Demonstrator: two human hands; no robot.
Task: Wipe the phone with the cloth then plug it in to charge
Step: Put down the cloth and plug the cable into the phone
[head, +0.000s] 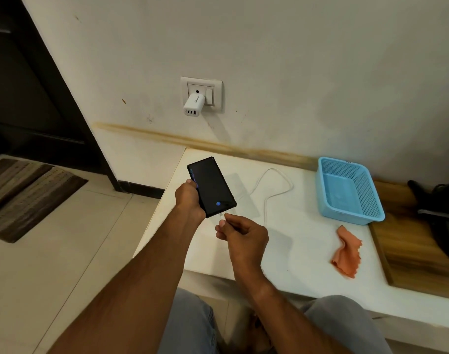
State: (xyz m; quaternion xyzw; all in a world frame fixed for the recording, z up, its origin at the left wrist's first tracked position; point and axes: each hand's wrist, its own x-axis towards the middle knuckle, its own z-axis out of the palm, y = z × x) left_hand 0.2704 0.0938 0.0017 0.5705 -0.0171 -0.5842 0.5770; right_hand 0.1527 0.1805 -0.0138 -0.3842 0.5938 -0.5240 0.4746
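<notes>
My left hand point(189, 200) grips a black phone point(212, 186) by its left edge, holding it above the white table point(295, 251). Its dark screen shows a small blue circle near the bottom. My right hand point(241, 235) pinches the plug end of a white charging cable point(269, 190) right at the phone's bottom edge. The cable loops back across the table behind the phone. An orange cloth point(347, 251) lies crumpled on the table to the right. A white charger adapter point(193, 105) sits in the wall socket point(201, 92) above; no cable shows in its ports.
A light blue plastic basket point(349, 190) stands at the table's back right. A wooden surface point(409, 246) with a dark object adjoins the table on the right. A striped mat point(27, 195) lies on the tiled floor to the left, near a dark door frame.
</notes>
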